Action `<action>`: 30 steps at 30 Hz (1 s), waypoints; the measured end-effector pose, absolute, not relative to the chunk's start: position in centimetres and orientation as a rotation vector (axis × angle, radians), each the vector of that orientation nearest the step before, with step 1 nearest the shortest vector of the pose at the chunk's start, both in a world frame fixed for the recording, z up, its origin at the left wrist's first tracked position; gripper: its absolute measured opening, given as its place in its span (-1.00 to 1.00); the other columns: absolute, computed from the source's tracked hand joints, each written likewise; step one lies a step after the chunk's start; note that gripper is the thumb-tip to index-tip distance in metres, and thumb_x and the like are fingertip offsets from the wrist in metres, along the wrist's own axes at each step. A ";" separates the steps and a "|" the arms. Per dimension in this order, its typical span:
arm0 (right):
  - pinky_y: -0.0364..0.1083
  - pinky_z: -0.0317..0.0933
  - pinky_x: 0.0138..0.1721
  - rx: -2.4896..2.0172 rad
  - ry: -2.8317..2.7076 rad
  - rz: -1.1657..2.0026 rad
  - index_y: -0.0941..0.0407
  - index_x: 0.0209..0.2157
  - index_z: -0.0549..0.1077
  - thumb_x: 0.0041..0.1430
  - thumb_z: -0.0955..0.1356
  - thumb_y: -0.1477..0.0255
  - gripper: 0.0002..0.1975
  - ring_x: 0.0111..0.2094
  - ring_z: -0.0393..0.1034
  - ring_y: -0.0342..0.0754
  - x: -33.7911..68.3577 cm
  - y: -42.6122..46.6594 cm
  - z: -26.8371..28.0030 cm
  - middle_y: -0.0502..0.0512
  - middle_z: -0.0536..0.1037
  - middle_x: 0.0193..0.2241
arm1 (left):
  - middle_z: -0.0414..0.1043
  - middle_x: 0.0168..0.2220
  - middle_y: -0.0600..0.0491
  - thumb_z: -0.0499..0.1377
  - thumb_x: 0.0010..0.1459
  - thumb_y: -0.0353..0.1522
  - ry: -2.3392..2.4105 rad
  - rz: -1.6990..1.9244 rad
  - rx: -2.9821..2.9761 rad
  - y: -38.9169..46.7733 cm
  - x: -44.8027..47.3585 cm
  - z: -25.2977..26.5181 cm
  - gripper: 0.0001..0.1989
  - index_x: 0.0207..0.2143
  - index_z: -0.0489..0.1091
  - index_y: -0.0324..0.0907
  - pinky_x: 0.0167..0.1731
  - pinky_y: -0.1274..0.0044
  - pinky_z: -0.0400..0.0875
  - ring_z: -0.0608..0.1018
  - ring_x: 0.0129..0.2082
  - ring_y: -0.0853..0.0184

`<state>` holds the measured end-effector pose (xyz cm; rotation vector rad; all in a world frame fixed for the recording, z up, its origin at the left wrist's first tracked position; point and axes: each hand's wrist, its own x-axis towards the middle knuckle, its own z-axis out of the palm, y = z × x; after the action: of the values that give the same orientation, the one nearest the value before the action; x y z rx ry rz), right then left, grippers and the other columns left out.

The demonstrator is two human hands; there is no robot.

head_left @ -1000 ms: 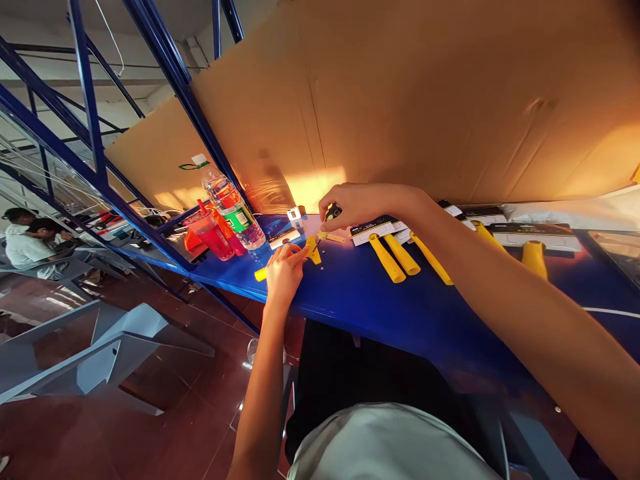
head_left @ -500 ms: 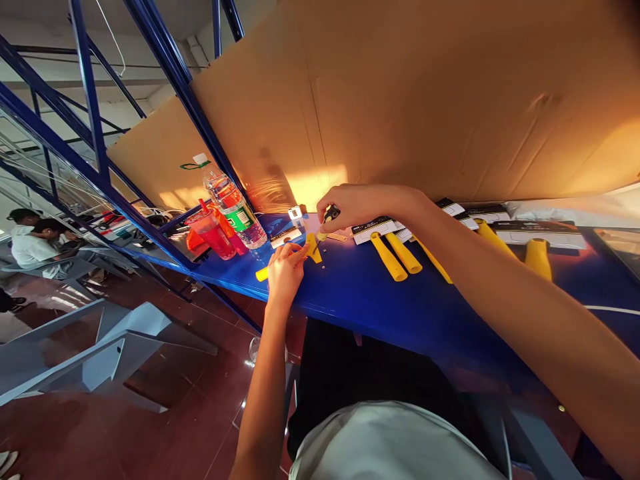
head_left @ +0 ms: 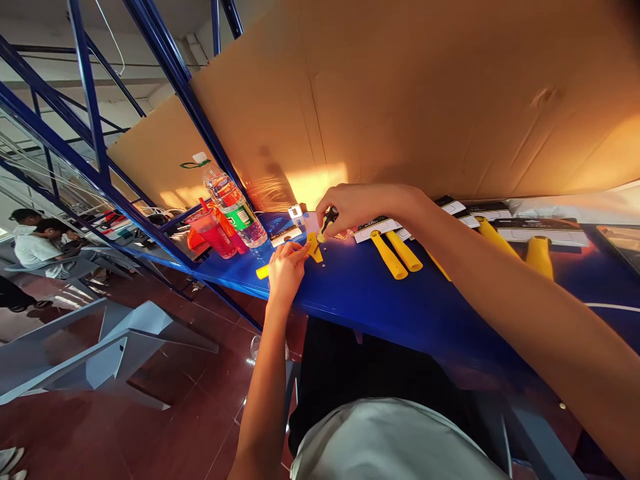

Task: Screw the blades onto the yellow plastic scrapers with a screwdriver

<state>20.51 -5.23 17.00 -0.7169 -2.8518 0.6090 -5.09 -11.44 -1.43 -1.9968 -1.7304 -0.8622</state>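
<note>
My left hand [head_left: 286,273] is closed around a yellow plastic handle [head_left: 314,248] lying on the blue table [head_left: 360,300]. Its flared end sticks out past my fingers on the right, and its round butt shows on the left. In my right hand [head_left: 340,201] is a screwdriver [head_left: 329,219] with a black and yellow grip, held tilted over the flared end. Its tip meets or nearly meets the yellow plastic; I cannot tell which. Small pale bits [head_left: 323,266] lie beside the flared end, too small to name.
Yellow-handled tools [head_left: 389,257] with black and white card covers lie to the right, partly behind my forearm. A water bottle [head_left: 240,217] and a red cup [head_left: 215,233] stand at left by a blue rack post. Cardboard [head_left: 400,100] walls the back. Other people [head_left: 43,243] sit far left.
The screwdriver grip has shifted slightly within my right hand, and more of it shows now. My left hand and the yellow handle stay nearly in place.
</note>
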 end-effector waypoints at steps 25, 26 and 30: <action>0.00 0.14 -0.40 -0.728 -2.612 0.548 0.09 -0.34 0.64 0.24 0.48 0.24 -0.79 -0.44 0.41 -0.02 21.2 -5.1 17.4 0.12 0.62 -0.45 | 0.66 0.08 -0.08 0.25 0.48 -0.32 -1.810 -1.106 -1.931 -11.7 -4.3 -1.0 -0.69 0.17 0.67 -0.04 -0.02 0.37 0.54 0.65 0.10 0.08; 0.00 0.15 -0.36 -0.697 -2.569 0.539 0.09 -0.29 0.66 0.26 0.47 0.24 -0.79 -0.41 0.42 -0.02 21.4 -5.1 17.5 0.11 0.63 -0.42 | 0.66 0.08 -0.08 0.24 0.49 -0.30 -1.813 -1.163 -1.914 -11.7 -4.3 -0.8 -0.71 0.15 0.67 -0.05 -0.01 0.37 0.54 0.65 0.10 0.08; 0.02 0.14 -0.27 -0.646 -2.440 0.462 0.05 -0.14 0.67 0.32 0.44 0.26 -0.80 -0.31 0.39 0.01 21.7 -4.7 17.5 0.06 0.58 -0.36 | 0.67 -0.01 -0.07 0.23 0.47 -0.19 -1.881 -1.382 -1.881 -11.8 -5.2 0.1 -0.75 -0.04 0.67 -0.09 -0.04 0.39 0.54 0.67 -0.02 0.13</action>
<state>21.72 -4.67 17.52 -0.6465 -2.4399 0.4616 -5.24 -11.76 0.14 -1.8815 -1.8807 -1.3817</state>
